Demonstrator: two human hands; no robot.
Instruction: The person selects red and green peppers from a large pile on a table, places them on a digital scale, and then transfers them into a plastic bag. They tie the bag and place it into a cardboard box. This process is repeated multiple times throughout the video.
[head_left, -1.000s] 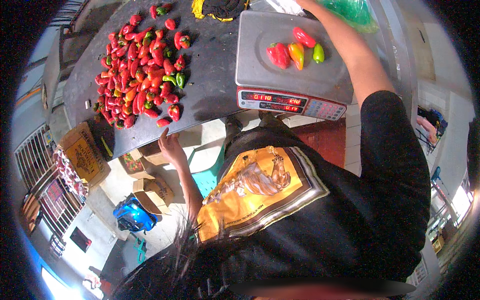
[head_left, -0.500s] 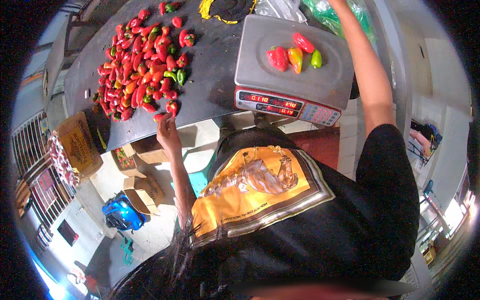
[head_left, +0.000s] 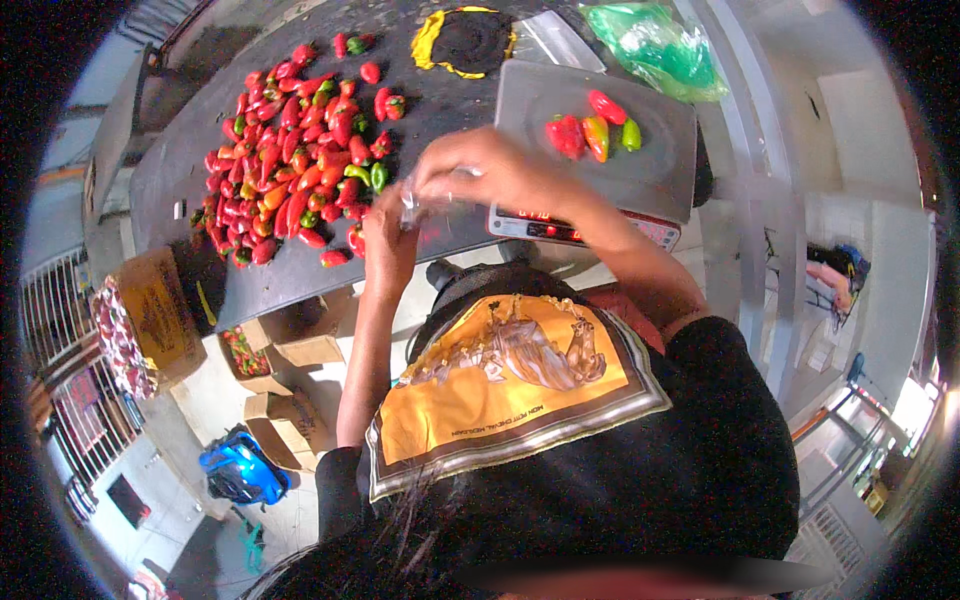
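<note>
My left hand (head_left: 389, 232) is at the table's near edge, right of a heap of red peppers (head_left: 290, 160). Its fingertips pinch a small piece of clear plastic, apparently a bag (head_left: 408, 203). Reaching across from the right, my right hand (head_left: 468, 168) meets it, with its thumb and fingers closed on the same plastic; motion blurs part of it. On the digital scale (head_left: 640, 90) lie a wrinkled red pepper (head_left: 565, 136), another red pepper (head_left: 606, 106), an orange-green pepper (head_left: 596, 139) and a small green pepper (head_left: 631, 135). My right forearm hides part of the scale's lit display.
A green plastic bag (head_left: 655, 45) and clear bags (head_left: 560, 42) lie behind the scale. A black and yellow cloth (head_left: 465, 40) is at the back of the dark table (head_left: 440, 105). Cardboard boxes (head_left: 155, 310) and a blue bag (head_left: 243, 468) stand on the floor at left.
My right hand has come from the green bag at the far right to my left hand, with clear plastic now between them. My left hand has risen slightly rightward, away from a pepper at the edge.
</note>
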